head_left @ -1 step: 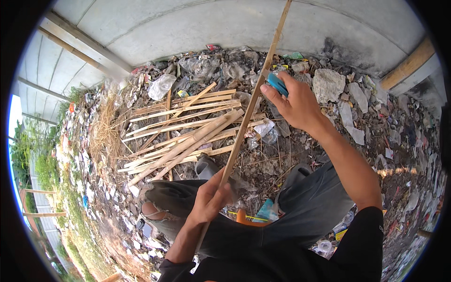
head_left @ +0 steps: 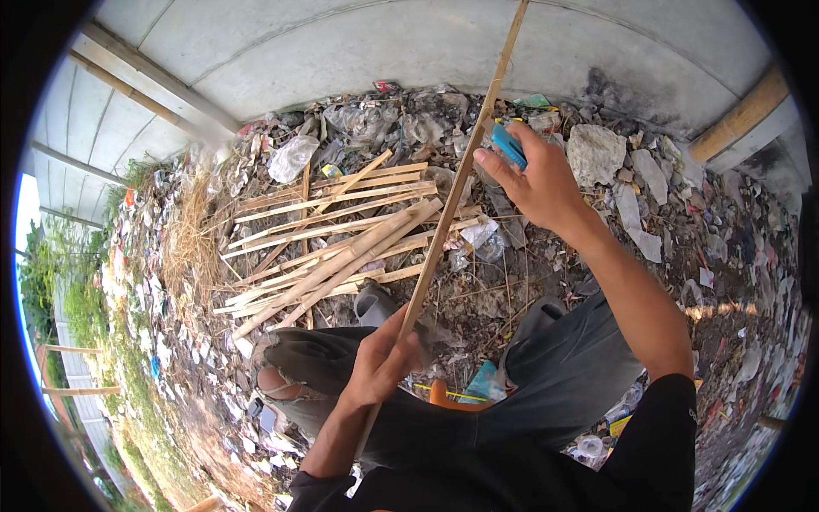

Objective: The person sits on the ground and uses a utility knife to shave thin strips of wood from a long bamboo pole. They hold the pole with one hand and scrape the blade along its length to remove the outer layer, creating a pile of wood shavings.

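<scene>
A long, narrow strip of wood or bamboo slants from my lap up toward the wall. My left hand is closed around its lower part, above my thigh. In my right hand is a blue-handled utility knife, held just right of the strip's upper half. The knife's front end is close to the strip's edge; I cannot tell whether the blade touches it. Beyond my left knee lies a loose pile of similar pale strips, some crossing others.
Litter and plastic scraps cover the ground, with a large stone chunk at the right. A grey concrete wall closes off the far side. An orange curved object and a teal packet lie between my legs.
My right hand and the knife have shifted slightly to the right, and the knife's tilt has changed a little. The left hand and the strip are where they were.
</scene>
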A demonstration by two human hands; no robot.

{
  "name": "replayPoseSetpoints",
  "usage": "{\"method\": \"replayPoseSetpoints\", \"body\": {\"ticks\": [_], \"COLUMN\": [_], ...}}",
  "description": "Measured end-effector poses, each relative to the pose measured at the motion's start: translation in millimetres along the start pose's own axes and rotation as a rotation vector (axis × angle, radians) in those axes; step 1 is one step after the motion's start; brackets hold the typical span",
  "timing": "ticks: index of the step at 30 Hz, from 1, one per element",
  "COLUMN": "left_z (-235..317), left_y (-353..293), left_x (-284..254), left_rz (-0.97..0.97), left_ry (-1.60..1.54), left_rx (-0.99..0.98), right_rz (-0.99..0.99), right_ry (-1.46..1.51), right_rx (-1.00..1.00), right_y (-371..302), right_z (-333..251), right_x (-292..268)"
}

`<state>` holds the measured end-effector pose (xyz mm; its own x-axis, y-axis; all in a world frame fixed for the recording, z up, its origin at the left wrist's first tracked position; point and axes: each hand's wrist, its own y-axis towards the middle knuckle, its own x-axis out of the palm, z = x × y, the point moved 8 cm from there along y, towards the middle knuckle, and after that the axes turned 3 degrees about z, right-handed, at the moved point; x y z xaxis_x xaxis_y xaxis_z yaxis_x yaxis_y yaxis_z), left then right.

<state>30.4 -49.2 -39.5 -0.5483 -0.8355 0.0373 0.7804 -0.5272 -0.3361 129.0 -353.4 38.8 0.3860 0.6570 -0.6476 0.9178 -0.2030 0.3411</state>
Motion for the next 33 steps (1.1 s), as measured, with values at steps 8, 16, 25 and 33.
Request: {"method": "replayPoseSetpoints", "body": {"ticks": [8, 16, 25, 33], "left_z": [-1, -7, 2, 2], "left_y": [-1, -4, -5, -2], "left_x": [9, 11, 15, 16], "left_rz": [-0.054, -0.122, -0.119, -0.091], "left_ry": [0.051, 0.124, 0.120, 0.252], "left_rx": [-0.006, -0.059, -0.035, 0.026], "right_rz": [0.234, 0.325, 0.562, 0.332], "right_ry": [0.016, -0.022, -0.101, -0.089], "right_rx": [-0.020, -0.050, 0.139, 0.202], "right_y": [30, 47, 53, 57], "right_z": [44, 70, 93, 113], "right_x": [-36, -47, -105, -72]}}
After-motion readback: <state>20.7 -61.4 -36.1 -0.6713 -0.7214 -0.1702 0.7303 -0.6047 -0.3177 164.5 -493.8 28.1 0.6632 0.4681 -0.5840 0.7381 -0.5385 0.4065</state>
